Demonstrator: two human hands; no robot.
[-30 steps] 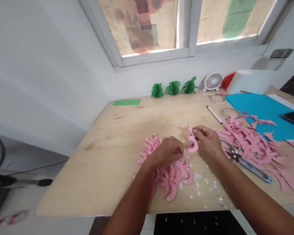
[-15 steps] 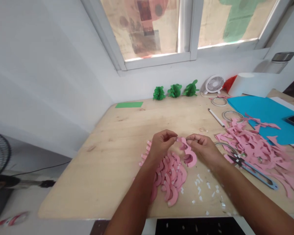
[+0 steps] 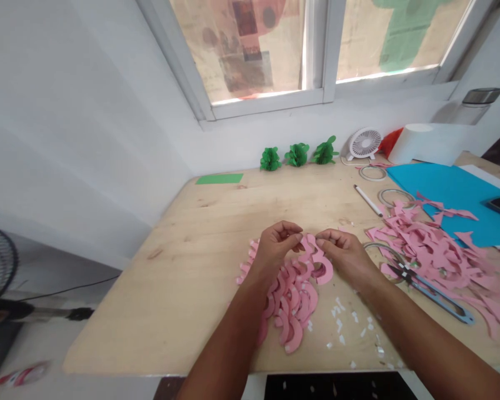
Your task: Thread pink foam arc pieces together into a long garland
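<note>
On your pale wooden table (image 3: 183,289), a heap of curved pink paper cutouts (image 3: 294,333) lies before you, with small white scraps (image 3: 355,316) to its right. Farther right, blue-handled snips (image 3: 405,272) lie by jagged pink paper offcuts (image 3: 435,244) that overlap flat blue sheets (image 3: 420,178) behind. Three green paper figures (image 3: 297,155) stand at the back, left of the round white fan (image 3: 364,143).

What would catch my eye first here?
Probably the curvy pink piece at the fingertips of the left hand and right hand, by a heap of similar pieces. Right of them, pink scraps lie partly on a blue sheet. Three green figures line the back of the table.
</note>
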